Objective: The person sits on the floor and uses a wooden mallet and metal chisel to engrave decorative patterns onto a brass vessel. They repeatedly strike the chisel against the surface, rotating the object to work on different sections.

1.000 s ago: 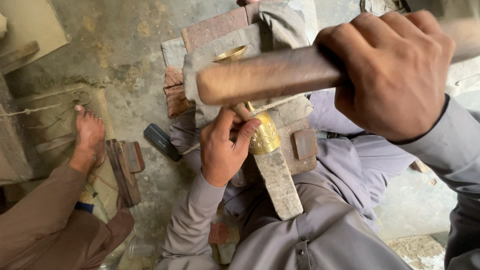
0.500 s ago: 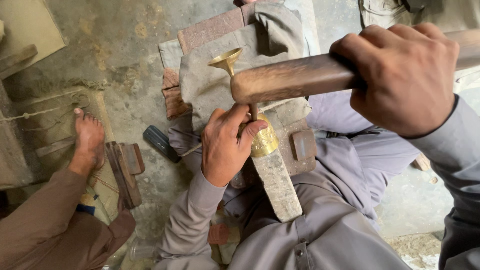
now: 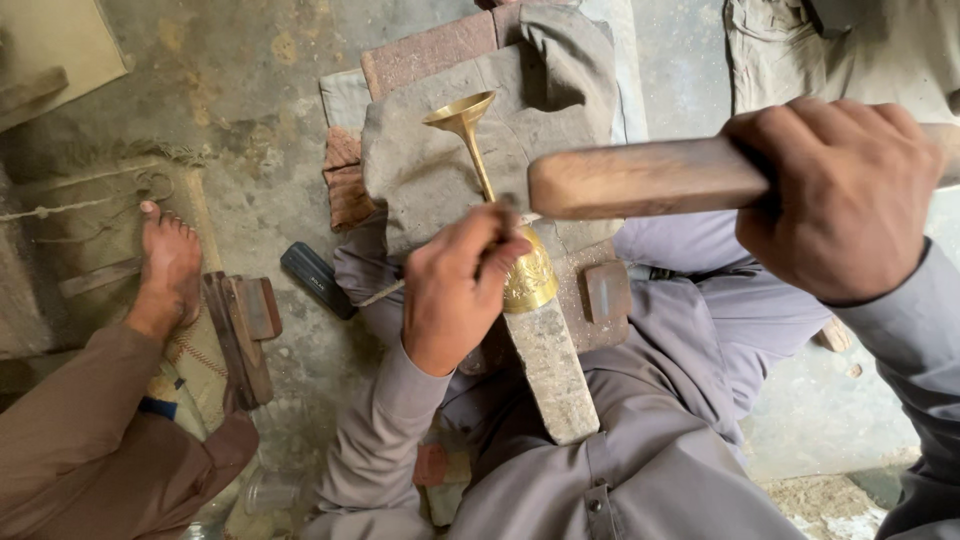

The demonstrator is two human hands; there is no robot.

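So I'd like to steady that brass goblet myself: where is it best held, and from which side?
Grip the brass goblet at its engraved bowl, coming from the left as the left hand does. The bowl is the widest part and rests on the stone block; the thin stem and flared foot stick out unsupported.

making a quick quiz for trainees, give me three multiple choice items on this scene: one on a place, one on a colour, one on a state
1. Where does the engraved bell of the brass goblet-shaped piece rest?
A. on the grey stone block
B. on the bare floor
C. in a bucket

2. What colour is the small flat case on the floor?
A. white
B. dark blue-black
C. red

3. How is the wooden mallet held?
A. lying on the floor
B. raised in the right hand
C. tucked under an arm

Answers: 1 A, the bell sits on the stone block. 2 B, it looks dark. 3 B, the right hand grips it above the left hand.
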